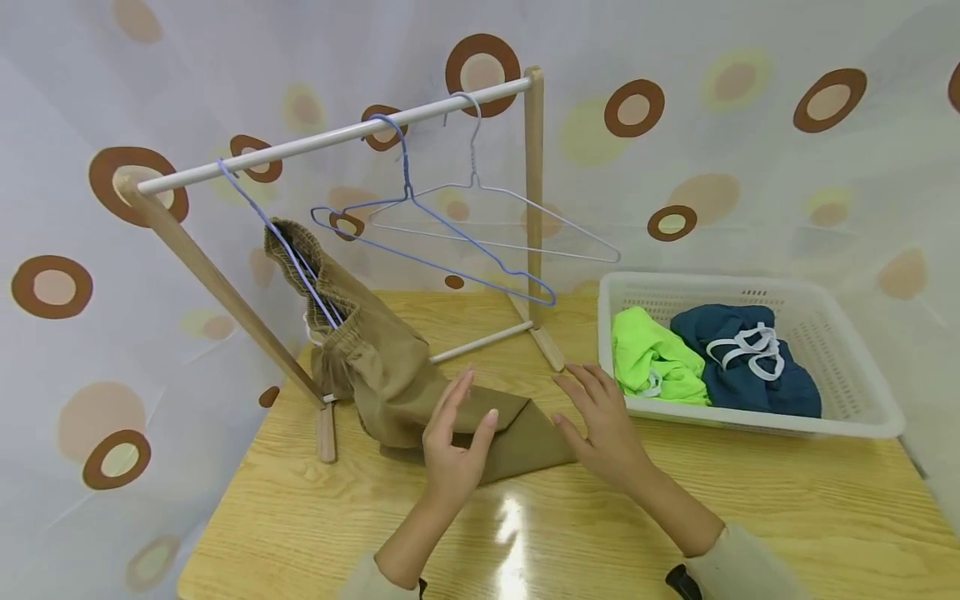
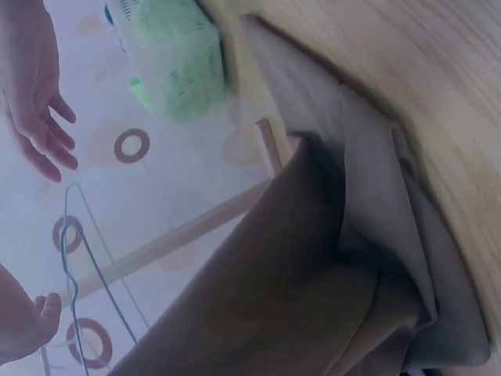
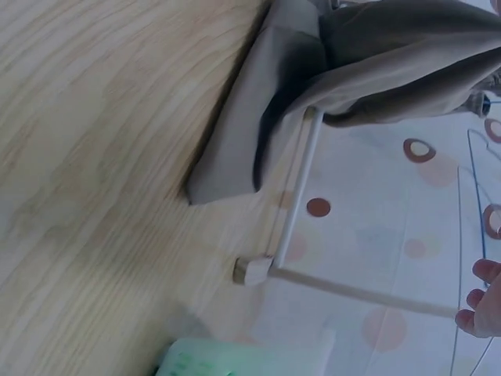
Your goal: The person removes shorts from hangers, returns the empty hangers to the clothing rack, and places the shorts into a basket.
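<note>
Brown trousers (image 1: 390, 367) hang by the waistband from a purple-blue wire hanger (image 1: 273, 229) at the left end of the rail. Their legs slope down and spread over the tabletop, with folds at the lower end in the left wrist view. Over the trouser legs is my left hand (image 1: 456, 437), fingers extended and nothing in its grasp. My right hand (image 1: 606, 425) is held up near the trouser hems, its fingers spread apart and holding nothing. Both palms face each other across a gap.
A wooden rack with a white rail (image 1: 330, 140) stands on the table (image 1: 645, 517). From the rail hang a blue hanger (image 1: 450, 225) and a white hanger (image 1: 525, 200). At right, a white basket (image 1: 862, 367) holds a lime green garment (image 1: 652, 354) and dark blue drawstring shorts (image 1: 780, 387).
</note>
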A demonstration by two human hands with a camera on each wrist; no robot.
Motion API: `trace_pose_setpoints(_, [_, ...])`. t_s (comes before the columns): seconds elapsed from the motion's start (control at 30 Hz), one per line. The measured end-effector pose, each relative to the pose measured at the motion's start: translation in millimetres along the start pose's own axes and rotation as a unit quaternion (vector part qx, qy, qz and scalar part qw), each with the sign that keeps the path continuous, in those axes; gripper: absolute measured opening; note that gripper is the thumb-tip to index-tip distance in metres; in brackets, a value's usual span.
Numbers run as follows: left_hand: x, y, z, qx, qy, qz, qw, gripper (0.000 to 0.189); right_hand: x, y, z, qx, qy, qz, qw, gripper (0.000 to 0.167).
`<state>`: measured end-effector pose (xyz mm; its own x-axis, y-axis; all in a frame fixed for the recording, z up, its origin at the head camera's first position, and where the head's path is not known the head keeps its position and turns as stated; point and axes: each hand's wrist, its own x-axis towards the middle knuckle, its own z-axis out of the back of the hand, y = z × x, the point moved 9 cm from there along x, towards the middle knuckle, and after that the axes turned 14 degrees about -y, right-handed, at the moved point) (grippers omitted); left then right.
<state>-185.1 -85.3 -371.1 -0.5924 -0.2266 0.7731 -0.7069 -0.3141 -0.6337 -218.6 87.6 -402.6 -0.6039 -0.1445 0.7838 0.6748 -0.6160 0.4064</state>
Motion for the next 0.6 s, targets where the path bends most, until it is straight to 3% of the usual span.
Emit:
trace_pose_setpoints(0.27, [22.8, -18.5, 25.9, -0.044, -0.055, -0.054, 0.996, 0.042, 13.8, 25, -14, 0.013, -0.025, 0.035, 0.999, 0.054])
trace_pose_setpoints(0.47, [37.4, -32.1, 49.5, -0.061, -0.103, -0.091, 0.9885, 0.041, 17.2, 48, -30, 0.034, -0.006, 0.033, 0.9988, 0.046])
trace_pose_setpoints(0.6, [46.0, -33.7, 72.3, -0.06, -0.146, -0.097, 0.9827, 0.04, 19.7, 63, -43, 0.041, 0.019, 0.037, 0.9983, 0.04])
